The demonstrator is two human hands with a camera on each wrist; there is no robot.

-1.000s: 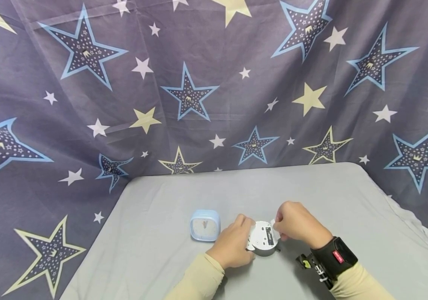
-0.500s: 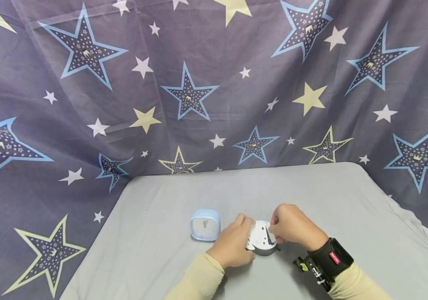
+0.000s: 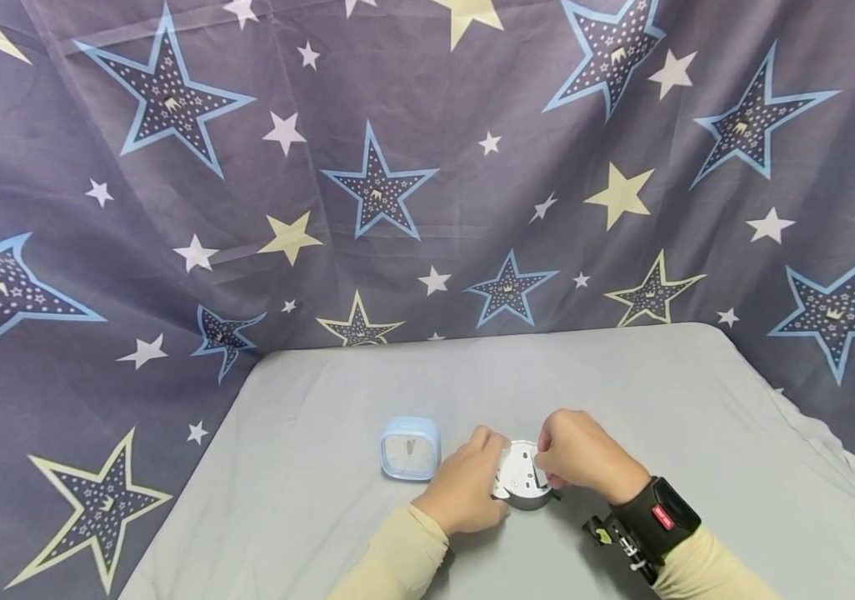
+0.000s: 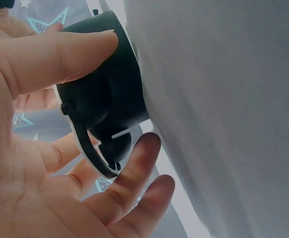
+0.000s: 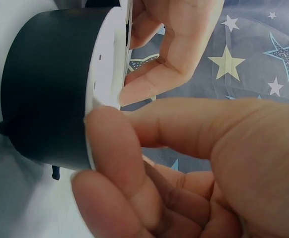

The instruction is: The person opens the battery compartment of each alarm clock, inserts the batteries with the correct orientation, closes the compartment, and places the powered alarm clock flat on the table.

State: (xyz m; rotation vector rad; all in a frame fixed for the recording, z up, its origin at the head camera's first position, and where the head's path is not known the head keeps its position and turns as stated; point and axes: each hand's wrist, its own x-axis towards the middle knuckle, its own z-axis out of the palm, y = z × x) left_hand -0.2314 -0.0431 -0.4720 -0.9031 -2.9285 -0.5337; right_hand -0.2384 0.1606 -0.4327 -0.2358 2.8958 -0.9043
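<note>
A black alarm clock [image 3: 528,502] with a white back [image 3: 517,471] lies face down on the grey cloth. My left hand [image 3: 465,487] grips it from the left. In the left wrist view, my thumb crosses the black side of the clock [image 4: 102,74] beside a bell [image 4: 117,148], and two fingers stand away from it. My right hand [image 3: 581,450] pinches a small white battery cover [image 3: 539,469] over the dark compartment at the right of the back. The right wrist view has thumb and forefinger meeting at the rim of the clock [image 5: 50,79]; they hide most of the cover.
A light blue square clock [image 3: 409,450] stands left of my left hand. Grey cloth covers the table [image 3: 322,500], and a star-patterned curtain [image 3: 427,125] hangs behind it. A black strap with a small camera mount [image 3: 652,525] sits on my right wrist.
My right hand has moved slightly left with the white cover, from the clock's right edge onto the dark compartment, which now shows less. My left hand keeps its hold.
</note>
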